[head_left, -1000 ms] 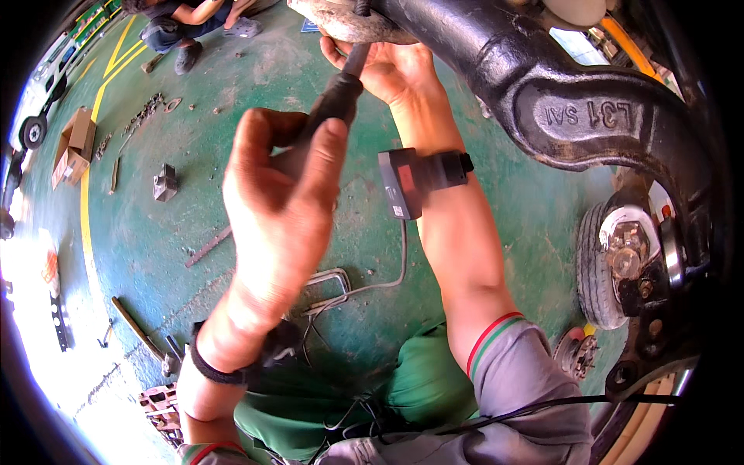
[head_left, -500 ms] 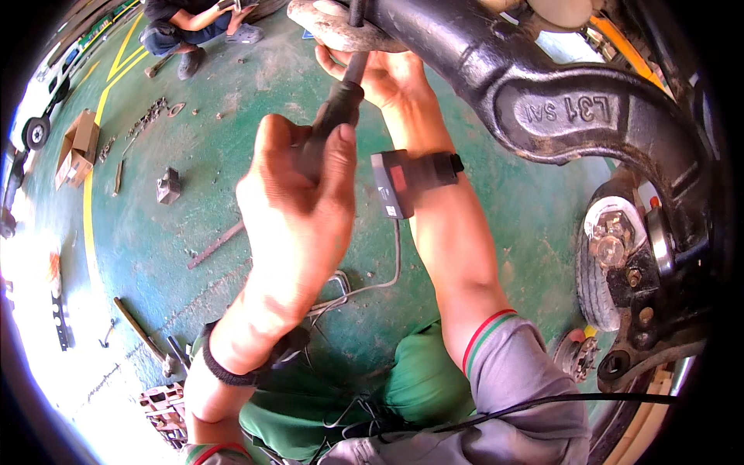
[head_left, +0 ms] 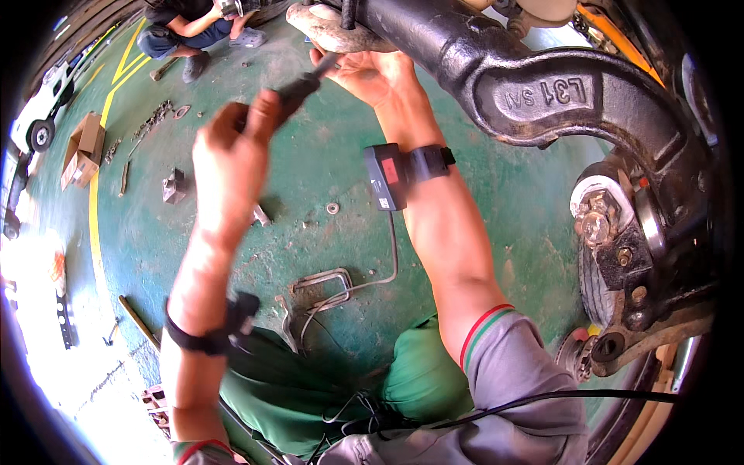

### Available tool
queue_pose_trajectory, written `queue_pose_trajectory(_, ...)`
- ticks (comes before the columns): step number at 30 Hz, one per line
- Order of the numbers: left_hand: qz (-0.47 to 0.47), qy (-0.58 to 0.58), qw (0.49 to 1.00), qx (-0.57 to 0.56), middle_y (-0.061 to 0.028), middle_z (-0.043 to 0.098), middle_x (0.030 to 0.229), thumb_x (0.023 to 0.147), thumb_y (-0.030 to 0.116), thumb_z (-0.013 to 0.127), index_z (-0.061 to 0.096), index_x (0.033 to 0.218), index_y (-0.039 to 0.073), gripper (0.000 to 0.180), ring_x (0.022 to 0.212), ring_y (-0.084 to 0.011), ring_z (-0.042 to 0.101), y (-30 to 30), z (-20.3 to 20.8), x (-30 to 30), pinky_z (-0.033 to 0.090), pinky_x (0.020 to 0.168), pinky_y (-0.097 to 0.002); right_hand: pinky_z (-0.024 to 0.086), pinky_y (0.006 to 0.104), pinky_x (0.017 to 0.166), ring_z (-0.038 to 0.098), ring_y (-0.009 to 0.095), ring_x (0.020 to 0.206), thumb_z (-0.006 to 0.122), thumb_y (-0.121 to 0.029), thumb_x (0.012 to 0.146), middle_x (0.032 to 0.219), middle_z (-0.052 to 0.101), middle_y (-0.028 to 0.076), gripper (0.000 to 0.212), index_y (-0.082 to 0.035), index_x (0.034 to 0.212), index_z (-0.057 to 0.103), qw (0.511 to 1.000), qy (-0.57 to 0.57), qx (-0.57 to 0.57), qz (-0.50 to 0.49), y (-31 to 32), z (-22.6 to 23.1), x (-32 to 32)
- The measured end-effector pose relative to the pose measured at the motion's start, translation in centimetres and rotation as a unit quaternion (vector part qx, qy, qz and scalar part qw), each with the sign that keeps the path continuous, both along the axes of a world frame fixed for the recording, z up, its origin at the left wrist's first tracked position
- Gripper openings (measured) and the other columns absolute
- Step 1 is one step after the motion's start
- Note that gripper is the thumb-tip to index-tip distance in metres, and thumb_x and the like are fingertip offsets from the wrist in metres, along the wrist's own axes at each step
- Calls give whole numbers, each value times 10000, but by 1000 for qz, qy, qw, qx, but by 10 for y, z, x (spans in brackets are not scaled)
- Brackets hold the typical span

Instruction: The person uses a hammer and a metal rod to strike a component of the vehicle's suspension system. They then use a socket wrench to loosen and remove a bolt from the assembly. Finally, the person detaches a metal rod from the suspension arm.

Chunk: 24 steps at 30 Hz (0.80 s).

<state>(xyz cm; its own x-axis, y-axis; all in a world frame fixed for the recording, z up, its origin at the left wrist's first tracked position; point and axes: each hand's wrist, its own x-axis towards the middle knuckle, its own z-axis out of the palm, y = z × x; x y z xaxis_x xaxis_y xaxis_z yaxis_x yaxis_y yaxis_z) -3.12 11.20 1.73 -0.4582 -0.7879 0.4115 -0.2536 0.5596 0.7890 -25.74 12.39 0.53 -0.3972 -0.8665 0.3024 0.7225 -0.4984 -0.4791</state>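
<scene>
My left hand (head_left: 232, 151) is closed round the dark handle of a screwdriver (head_left: 293, 94), somewhat blurred. Its metal shank slants up and right, the tip near the underside of a pale, worn metal end piece (head_left: 329, 29). Just below that piece is my right hand (head_left: 384, 77), palm showing and fingers loosely stretched to the left; no object shows in its palm, though the piece partly hides it. A dark threaded rod (head_left: 349, 14) stands in the end piece. Joined to it is a thick black metal beam (head_left: 550, 97), curving down to the right.
A C-shaped metal clamp (head_left: 325, 285) and a washer (head_left: 332, 208) lie on the green floor (head_left: 310, 240). At left are a cardboard box (head_left: 83, 151) and a metal block (head_left: 173, 186). Another person (head_left: 194, 31) squats far left. A cable (head_left: 542, 398) crosses my body.
My left hand and the screwdriver have swung left and tilted over, the shank drawing away from its upright position at the end piece. My right hand stays nearly in place beneath it.
</scene>
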Motion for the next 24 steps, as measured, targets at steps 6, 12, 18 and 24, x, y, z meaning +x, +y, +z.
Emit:
queue_pose_trajectory(6,-88,62,994,-23,-224,588,620,919,154,677,479,876,28,239,553,-421,625,47,-15,-15,482,488,-451,436,530,1068,514,348,1291,540,-369,985,1375,532,221,502,5,1319,530,999,-11,-24,22,4,5,2)
queue_pose_trajectory(12,50,-38,998,-24,-58,578,588,966,425,587,676,822,-8,465,493,-151,530,-116,29,-4,423,502,-329,427,536,1069,512,338,1295,542,-386,982,1380,537,202,509,-15,1330,529,999,-16,-23,16,-8,7,9)
queue_pose_trajectory(18,-41,-264,960,-78,-128,582,639,904,543,635,700,873,-20,568,578,-194,551,-78,30,-21,450,556,-357,419,542,1070,509,328,1298,544,-403,978,1384,542,183,516,-35,1340,529,1000,-10,-2,4,0,5,3)
queue_pose_trajectory(24,-74,-111,991,18,-270,607,701,831,301,738,580,880,-65,402,668,-369,619,52,8,-18,510,629,-454,411,547,1071,507,318,1302,546,-420,975,1389,546,163,524,-56,1350,528,1000,-14,3,19,-1,-1,-3)
